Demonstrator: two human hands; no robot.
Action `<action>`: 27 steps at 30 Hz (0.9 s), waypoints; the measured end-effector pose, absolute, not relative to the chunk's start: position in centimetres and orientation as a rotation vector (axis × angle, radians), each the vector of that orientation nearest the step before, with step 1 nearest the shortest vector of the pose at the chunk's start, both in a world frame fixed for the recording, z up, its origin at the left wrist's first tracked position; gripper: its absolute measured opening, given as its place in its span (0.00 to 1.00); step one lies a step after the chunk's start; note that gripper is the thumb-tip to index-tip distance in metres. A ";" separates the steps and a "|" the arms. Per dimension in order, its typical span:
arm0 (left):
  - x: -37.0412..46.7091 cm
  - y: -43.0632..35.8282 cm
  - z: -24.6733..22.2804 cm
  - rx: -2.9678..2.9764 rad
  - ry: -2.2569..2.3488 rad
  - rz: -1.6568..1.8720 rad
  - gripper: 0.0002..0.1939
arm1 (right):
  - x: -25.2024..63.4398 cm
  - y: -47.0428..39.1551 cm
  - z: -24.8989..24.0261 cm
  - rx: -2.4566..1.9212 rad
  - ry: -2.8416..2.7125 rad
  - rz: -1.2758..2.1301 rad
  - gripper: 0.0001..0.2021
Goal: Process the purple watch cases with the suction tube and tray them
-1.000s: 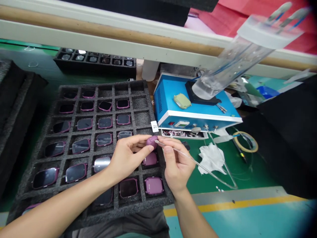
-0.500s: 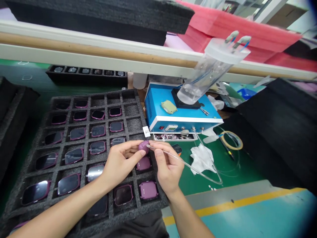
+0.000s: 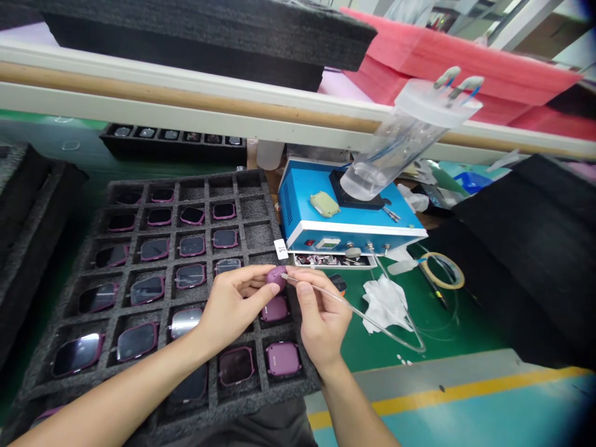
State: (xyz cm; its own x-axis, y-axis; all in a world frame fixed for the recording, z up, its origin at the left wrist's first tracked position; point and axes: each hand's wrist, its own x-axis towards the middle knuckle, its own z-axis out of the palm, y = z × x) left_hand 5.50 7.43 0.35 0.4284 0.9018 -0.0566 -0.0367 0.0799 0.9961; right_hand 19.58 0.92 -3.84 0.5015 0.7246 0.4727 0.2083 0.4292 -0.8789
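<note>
Over the right side of a grey foam tray (image 3: 258, 236), my left hand (image 3: 237, 304) is closed on a purple watch case (image 3: 276, 277), gripping it between thumb and fingers. My right hand (image 3: 321, 313) pinches a thin clear tube (image 3: 367, 318) near its end. The tube's tip touches or nearly touches the case's side; exact contact is too small to tell. From my right hand the tube loops back to the front of a blue machine (image 3: 354, 226). Below my hands, more purple watch cases (image 3: 283, 359) lie in the tray's compartments, most with dark screens up.
On the blue machine stand a tilted clear cylinder (image 3: 395, 146) and a pale green watch case (image 3: 325, 203). A white tissue (image 3: 385, 303) and a tape roll (image 3: 444, 270) lie on the green mat. Black foam blocks (image 3: 531, 261) stand at right; a shelf (image 3: 186, 102) crosses behind.
The whole view has shifted slightly, so everything sits a little further right. Both hands keep the same hold on the watch case and the tube.
</note>
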 end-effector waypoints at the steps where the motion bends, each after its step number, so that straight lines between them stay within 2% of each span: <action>1: 5.5 7.4 0.4 1.300 0.876 0.856 0.16 | 19.6 0.9 -3.8 -1.115 -1.032 0.407 0.08; 27: 5.5 7.6 0.6 1.345 0.873 0.860 0.14 | 19.6 1.0 -3.9 -1.118 -1.034 0.420 0.08</action>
State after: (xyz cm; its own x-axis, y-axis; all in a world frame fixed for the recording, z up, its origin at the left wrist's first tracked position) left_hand 5.53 7.58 0.64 0.4346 0.9001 -0.0296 -0.0163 0.0408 0.9990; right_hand 19.64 1.02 -3.88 0.4968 0.7330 0.4646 0.2013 0.4234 -0.8833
